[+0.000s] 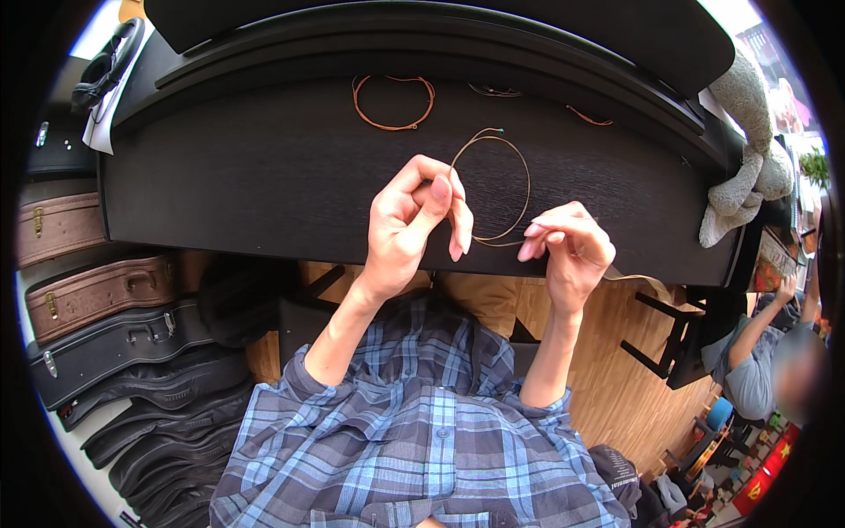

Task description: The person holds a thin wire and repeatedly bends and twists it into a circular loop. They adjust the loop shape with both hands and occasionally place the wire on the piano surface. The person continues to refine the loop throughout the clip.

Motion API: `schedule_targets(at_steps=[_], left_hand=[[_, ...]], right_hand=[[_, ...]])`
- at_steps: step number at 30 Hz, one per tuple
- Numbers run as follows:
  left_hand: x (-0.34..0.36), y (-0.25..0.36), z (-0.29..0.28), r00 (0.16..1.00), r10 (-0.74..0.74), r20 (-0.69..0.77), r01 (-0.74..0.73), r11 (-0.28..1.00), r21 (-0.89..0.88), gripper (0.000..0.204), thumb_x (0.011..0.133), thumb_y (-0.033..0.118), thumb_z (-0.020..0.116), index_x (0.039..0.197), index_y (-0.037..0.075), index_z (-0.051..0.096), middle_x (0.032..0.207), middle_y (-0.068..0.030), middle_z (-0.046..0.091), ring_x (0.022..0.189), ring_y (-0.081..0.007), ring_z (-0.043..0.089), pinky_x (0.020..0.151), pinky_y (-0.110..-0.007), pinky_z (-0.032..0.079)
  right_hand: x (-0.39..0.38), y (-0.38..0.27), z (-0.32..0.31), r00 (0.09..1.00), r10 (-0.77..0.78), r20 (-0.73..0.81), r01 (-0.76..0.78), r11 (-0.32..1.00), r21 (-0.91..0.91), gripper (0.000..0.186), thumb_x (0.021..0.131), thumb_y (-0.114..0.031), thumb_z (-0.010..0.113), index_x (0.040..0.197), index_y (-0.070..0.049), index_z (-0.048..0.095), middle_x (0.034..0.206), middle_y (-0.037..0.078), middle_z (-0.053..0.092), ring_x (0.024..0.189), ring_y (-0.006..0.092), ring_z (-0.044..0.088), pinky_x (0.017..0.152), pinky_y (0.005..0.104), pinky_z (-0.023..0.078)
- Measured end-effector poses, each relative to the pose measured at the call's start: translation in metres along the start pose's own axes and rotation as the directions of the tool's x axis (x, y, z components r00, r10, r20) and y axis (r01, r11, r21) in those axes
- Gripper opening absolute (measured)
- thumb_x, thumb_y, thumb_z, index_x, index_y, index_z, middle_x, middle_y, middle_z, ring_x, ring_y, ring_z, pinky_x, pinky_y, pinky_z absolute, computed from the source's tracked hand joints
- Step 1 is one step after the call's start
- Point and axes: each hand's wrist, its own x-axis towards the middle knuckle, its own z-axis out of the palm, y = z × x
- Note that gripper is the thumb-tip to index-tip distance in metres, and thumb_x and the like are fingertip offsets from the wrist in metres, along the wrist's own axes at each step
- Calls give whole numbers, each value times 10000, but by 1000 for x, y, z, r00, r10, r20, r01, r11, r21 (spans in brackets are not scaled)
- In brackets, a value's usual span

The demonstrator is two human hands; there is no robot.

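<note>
My left hand (pixel 407 224) pinches a loosely looped brass-coloured string (pixel 528 176) at its left side; the loop has a small green end at its top. My right hand (pixel 570 251), lower and to the right, has its fingertips closed on the string's trailing length. Both hands are above a dark wooden surface (pixel 220 194). Behind them on that surface lie a copper-coloured coil (pixel 414 128), a thin silvery string (pixel 495 91) and a short reddish string (pixel 590 119).
A grey plush toy (pixel 748 194) sits at the right end, headphones (pixel 97 84) at the back left. Instrument cases (pixel 106 290) are stacked at left. A black stool or stand (pixel 669 343) is at right, beside another person (pixel 748 370) reaching toward the right-hand shelf area.
</note>
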Motion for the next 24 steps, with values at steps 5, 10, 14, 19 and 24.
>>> schedule_targets(at_steps=[5,10,14,19,24], left_hand=[[1,0,0,1000,12,-22,-12,1000,-16,230,1046,243,463,987,23,494,666,-86,602,533,-133,573,541,-252,479],[1,1,3,1000,4,-27,-4,1000,-3,208,1041,221,477,990,19,491,672,-99,620,549,-149,598,562,-259,499],[0,4,7,999,-43,16,42,997,64,173,1037,171,491,977,8,497,696,-116,652,580,-161,630,580,-259,511],[-1,6,9,996,-77,39,74,995,66,169,1033,158,499,963,5,514,690,-106,641,577,-152,625,573,-258,507],[-8,7,8,992,-88,88,87,996,20,170,1028,158,510,976,-4,523,692,-87,621,572,-137,614,550,-252,500]], right_hand=[[4,4,-1,991,-87,97,80,994,80,165,865,140,601,1009,76,647,862,166,653,716,251,701,623,307,601],[-1,2,0,998,-20,61,4,969,248,166,863,-61,703,964,8,592,765,127,639,666,217,662,595,305,554],[4,8,-6,986,-142,87,130,982,138,233,820,-135,787,832,-62,565,708,71,628,683,166,563,577,269,456],[4,11,-7,994,-100,37,97,992,81,238,677,82,813,818,-40,665,889,78,674,753,158,578,681,263,478],[2,4,5,993,-104,-54,101,993,-63,222,681,106,804,816,-10,672,1144,109,587,979,216,626,802,334,547]])
